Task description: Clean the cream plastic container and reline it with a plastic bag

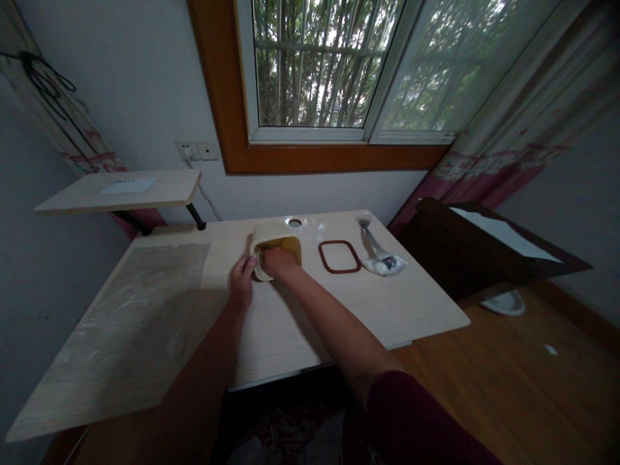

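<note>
A cream plastic bin (268,230) with rounded corners lies on its side on the table, its mouth towards me and its inside yellowish. My left hand (242,279) is closed on the left edge of its rim, thumb near the mouth. Inside the mouth, close to the left wall, is my right hand (281,261). Its fingers look curled together, and whatever they hold is hidden. To the right of the bin a reddish-brown rounded square ring (341,272) lies flat, apart from both hands.
Right of the ring lies a clear plastic bag (385,265) with unclear contents. A plastic sheet (145,303) covers the table's left part (97,403). A raised shelf (169,187) stands at the back left. A dark wooden piece (465,252) stands beyond the right edge.
</note>
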Tool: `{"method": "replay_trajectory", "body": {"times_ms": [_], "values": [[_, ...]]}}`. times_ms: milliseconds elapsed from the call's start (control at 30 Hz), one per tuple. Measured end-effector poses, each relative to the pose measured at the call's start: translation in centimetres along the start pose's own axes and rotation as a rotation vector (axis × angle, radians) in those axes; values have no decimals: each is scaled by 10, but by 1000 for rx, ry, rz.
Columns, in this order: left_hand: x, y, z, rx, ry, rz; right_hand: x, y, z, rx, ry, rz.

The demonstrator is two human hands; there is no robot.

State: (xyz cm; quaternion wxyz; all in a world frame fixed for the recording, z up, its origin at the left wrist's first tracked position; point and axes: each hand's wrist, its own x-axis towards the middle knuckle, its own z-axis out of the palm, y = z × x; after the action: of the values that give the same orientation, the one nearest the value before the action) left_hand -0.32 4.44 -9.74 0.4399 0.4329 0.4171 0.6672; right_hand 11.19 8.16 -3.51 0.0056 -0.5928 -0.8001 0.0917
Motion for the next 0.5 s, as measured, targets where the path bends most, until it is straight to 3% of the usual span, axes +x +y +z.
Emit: {"method": "replay_trajectory", "body": {"times_ms": [500], "values": [[-5,3,6,22,-1,-29,-2,-4,-6,-43,-38,155]]}}
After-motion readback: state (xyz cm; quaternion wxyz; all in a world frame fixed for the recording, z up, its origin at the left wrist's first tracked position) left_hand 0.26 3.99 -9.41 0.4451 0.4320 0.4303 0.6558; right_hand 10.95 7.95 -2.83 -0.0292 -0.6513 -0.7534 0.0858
